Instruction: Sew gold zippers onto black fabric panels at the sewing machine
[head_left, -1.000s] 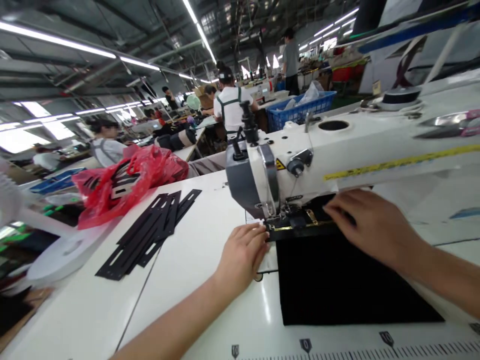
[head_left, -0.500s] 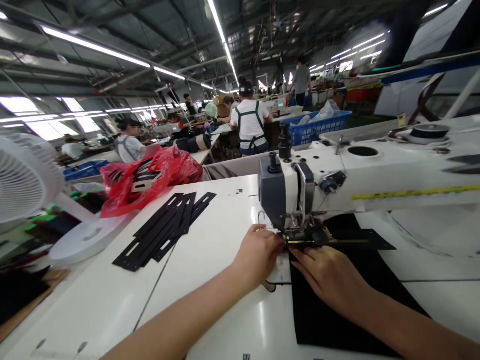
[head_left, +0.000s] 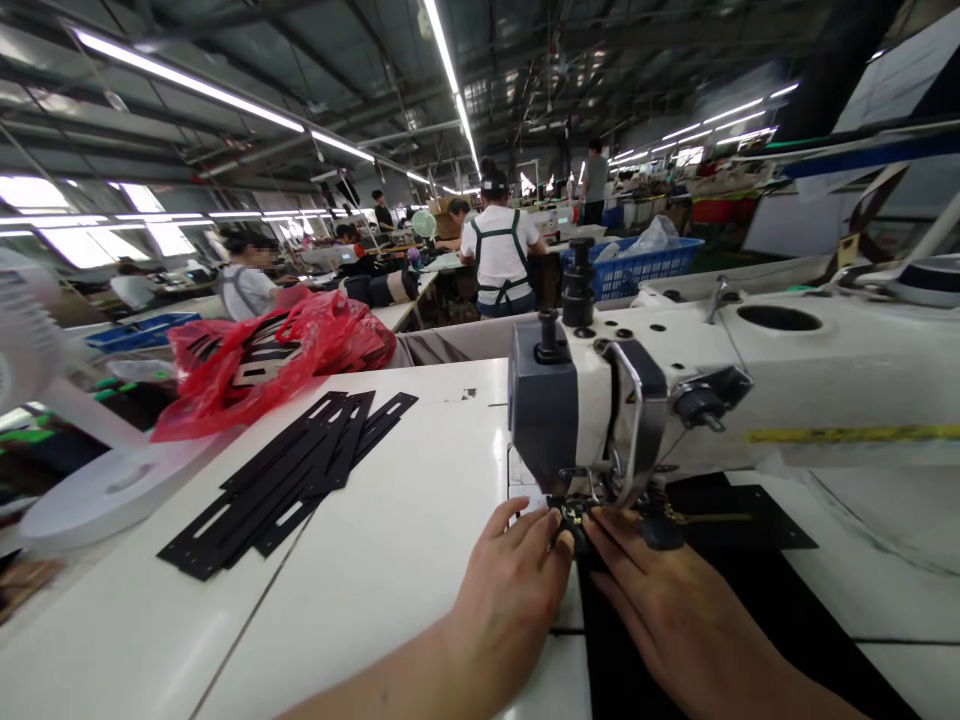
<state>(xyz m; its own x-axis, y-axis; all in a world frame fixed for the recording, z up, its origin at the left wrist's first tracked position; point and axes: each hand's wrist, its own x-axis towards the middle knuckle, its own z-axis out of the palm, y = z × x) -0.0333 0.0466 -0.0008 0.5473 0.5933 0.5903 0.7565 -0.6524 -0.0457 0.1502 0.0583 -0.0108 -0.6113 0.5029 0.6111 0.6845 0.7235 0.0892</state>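
A white and grey sewing machine [head_left: 544, 400] stands over a large black fabric piece [head_left: 780, 610]. A black strip [head_left: 780, 515] with a gold-coloured line lies across the fabric, partly under the machine head. My left hand [head_left: 517, 575] is left of the presser foot, its fingers curled and thumb pressed at the strip's near end. Beside the foot on the right, my right hand [head_left: 660, 590] lies on the black fabric with its fingers stretched toward the needle area. The fingertips and machine parts hide the exact contact point.
Black slotted strips [head_left: 277, 480] lie piled on the white table [head_left: 390, 580]. Behind them is a red plastic bag [head_left: 277, 350]; a white fan [head_left: 45, 350] stands at left. Farther back are a blue basket [head_left: 652, 265] and a person in a white shirt [head_left: 499, 245].
The view has moved closer to the machine. My left hand's fingers have shifted round beside the presser foot, and my right hand has stayed on the fabric, its fingers closer to the needle area.
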